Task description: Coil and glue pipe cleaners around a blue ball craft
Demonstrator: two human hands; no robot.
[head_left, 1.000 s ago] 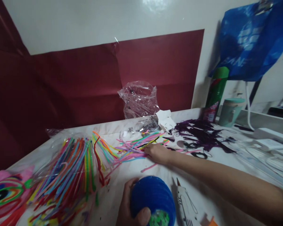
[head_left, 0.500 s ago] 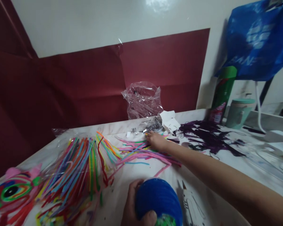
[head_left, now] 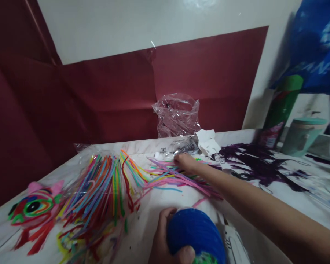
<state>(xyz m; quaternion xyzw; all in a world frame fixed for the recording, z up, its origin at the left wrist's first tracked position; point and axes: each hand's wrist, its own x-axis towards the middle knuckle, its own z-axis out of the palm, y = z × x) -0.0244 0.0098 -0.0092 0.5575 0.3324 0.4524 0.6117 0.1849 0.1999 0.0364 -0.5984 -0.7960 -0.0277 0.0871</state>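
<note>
In my left hand (head_left: pixel 165 234) is a rounded blue object (head_left: pixel 196 231), its side wrapped in blue rows, with a green patch low on it. My fingers and thumb close around its left side. My right hand (head_left: pixel 184 162) reaches across to a loose heap of pipe cleaners (head_left: pixel 178 179), mostly pink and purple. Its fingers curl down onto the heap, and their tips are hidden. Further left, a bundle of many-coloured pipe cleaners (head_left: pixel 99 187) lies partly in clear plastic. A white tool (head_left: pixel 235 244), partly hidden, lies right of the blue object.
A colourful pipe-cleaner figure (head_left: pixel 37 205) with one big eye lies at the left. Dark purple strands (head_left: pixel 258 161) spread at the right, before a green cup (head_left: pixel 304 137) and a tall green container (head_left: pixel 284 102). A crumpled clear bag (head_left: pixel 178 115) stands against the maroon-covered wall.
The view has swung left, so things sit further right. Pipe cleaners in the heap have shifted under my right hand. My left hand keeps hold of the blue object.
</note>
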